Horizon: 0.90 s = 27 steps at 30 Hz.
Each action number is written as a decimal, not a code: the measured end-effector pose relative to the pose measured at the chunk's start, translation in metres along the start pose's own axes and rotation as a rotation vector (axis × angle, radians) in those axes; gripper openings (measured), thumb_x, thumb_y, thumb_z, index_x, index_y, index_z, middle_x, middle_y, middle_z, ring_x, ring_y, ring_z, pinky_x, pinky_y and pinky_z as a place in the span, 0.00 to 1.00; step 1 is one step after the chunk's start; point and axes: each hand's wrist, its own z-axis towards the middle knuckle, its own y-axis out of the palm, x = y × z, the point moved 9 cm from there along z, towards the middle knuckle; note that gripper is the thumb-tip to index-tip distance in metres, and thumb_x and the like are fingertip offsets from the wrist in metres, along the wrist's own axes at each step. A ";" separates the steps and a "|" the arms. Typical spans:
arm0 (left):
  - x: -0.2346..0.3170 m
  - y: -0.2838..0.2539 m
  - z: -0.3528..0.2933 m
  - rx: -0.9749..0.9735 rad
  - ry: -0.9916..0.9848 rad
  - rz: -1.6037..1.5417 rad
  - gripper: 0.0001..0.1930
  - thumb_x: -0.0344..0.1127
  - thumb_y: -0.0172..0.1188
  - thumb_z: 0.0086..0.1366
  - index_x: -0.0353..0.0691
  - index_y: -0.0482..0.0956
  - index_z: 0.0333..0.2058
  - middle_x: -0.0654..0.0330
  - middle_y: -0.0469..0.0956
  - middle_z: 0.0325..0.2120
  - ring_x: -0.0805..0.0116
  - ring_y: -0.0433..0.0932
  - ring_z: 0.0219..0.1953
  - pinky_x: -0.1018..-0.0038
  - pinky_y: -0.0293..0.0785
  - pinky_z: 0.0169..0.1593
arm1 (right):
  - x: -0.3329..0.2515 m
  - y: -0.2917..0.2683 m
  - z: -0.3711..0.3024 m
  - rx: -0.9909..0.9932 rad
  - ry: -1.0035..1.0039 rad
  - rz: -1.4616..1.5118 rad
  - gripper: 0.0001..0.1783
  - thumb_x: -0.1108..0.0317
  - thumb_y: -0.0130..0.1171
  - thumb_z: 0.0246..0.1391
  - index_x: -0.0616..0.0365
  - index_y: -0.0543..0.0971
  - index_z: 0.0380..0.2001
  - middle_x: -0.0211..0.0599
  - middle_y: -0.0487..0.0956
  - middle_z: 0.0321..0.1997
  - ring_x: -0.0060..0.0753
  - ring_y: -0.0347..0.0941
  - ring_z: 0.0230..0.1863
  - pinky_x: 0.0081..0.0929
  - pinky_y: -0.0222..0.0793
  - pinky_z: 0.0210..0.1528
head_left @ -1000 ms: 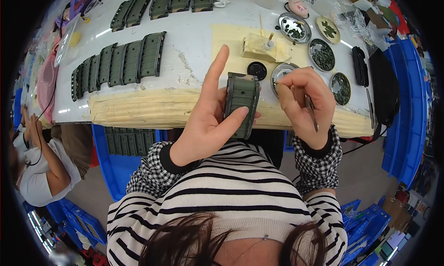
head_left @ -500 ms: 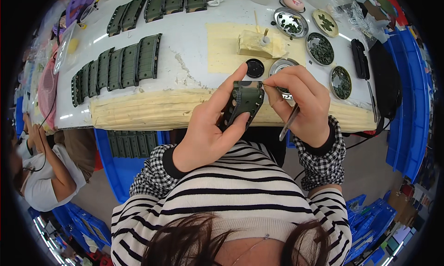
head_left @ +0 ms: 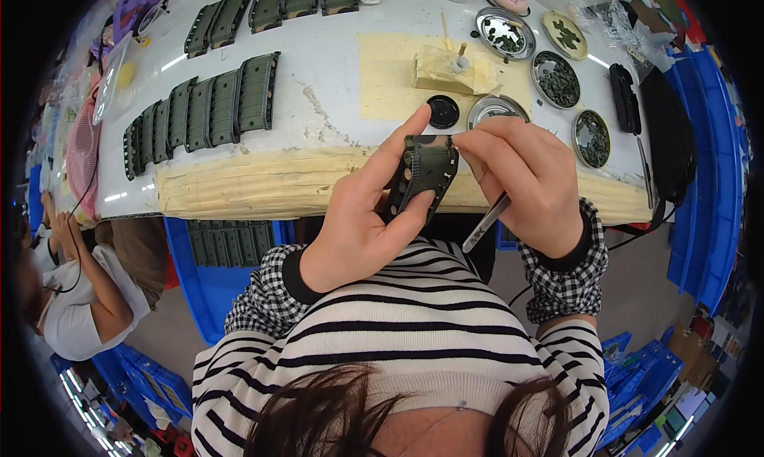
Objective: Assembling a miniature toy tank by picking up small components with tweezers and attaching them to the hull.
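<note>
My left hand (head_left: 354, 226) is closed around a dark green, camouflage-patterned plastic part (head_left: 430, 169) with a ribbed edge and small pegs or holes along its sides. It is held tilted above the table's front edge, thumb pressed on its lower face. My right hand (head_left: 532, 182) is closed, thumb and forefinger pinched at the part's upper right corner. Anything tiny between those fingertips is too small to make out. A slim metal tool (head_left: 485, 225) sticks out below the right palm, held by the other fingers.
Rows of similar green parts (head_left: 203, 107) lie at the left. Several round dishes (head_left: 557, 79) at the right hold small green pieces. A tape-covered block (head_left: 446, 71) and a black round lid (head_left: 443, 111) stand beyond my hands. A blue bin (head_left: 191, 274) sits below the table edge.
My right hand has shifted slightly right, its pinch staying at the part's corner. The metal tool has swung so its lower end points further left. The left hand is nearly still.
</note>
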 end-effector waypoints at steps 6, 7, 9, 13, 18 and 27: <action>-0.004 0.002 -0.001 0.018 0.029 0.011 0.35 0.17 0.48 0.62 0.33 0.47 0.67 0.55 0.71 0.50 0.73 0.74 0.45 0.77 0.68 0.53 | -0.008 0.007 -0.006 -0.049 0.050 -0.068 0.17 0.76 0.57 0.38 0.62 0.77 0.37 0.37 0.76 0.35 0.30 0.72 0.25 0.23 0.68 0.27; -0.005 0.003 0.000 0.014 0.040 0.018 0.35 0.17 0.48 0.62 0.33 0.47 0.67 0.55 0.71 0.50 0.73 0.74 0.45 0.77 0.69 0.53 | -0.009 0.007 -0.007 -0.029 0.063 -0.072 0.18 0.76 0.57 0.37 0.62 0.77 0.38 0.37 0.76 0.35 0.31 0.72 0.25 0.23 0.68 0.26; -0.007 0.003 0.001 0.030 0.047 -0.010 0.35 0.18 0.48 0.63 0.34 0.47 0.67 0.55 0.71 0.51 0.73 0.74 0.46 0.75 0.70 0.53 | -0.009 0.008 -0.011 0.010 0.089 -0.082 0.19 0.78 0.58 0.36 0.61 0.77 0.39 0.36 0.76 0.34 0.32 0.72 0.24 0.24 0.68 0.26; -0.006 0.002 0.006 0.067 0.018 -0.238 0.34 0.19 0.50 0.62 0.34 0.49 0.66 0.56 0.69 0.51 0.75 0.73 0.47 0.78 0.70 0.51 | 0.011 0.003 -0.020 0.136 0.229 0.229 0.16 0.80 0.59 0.44 0.63 0.78 0.40 0.37 0.76 0.34 0.29 0.69 0.23 0.21 0.65 0.24; -0.009 0.006 0.009 0.007 -0.120 -0.462 0.34 0.21 0.49 0.64 0.38 0.46 0.67 0.51 0.68 0.55 0.68 0.77 0.46 0.70 0.76 0.51 | 0.037 -0.012 -0.035 0.220 0.496 0.483 0.09 0.79 0.57 0.55 0.63 0.80 0.40 0.33 0.76 0.32 0.17 0.64 0.23 0.14 0.58 0.24; -0.017 0.008 0.006 0.016 -0.137 -0.483 0.34 0.21 0.49 0.64 0.40 0.46 0.67 0.47 0.69 0.55 0.65 0.79 0.44 0.68 0.77 0.50 | 0.095 -0.069 -0.088 0.363 0.714 0.104 0.07 0.78 0.62 0.50 0.62 0.80 0.35 0.27 0.75 0.29 0.11 0.55 0.18 0.14 0.52 0.22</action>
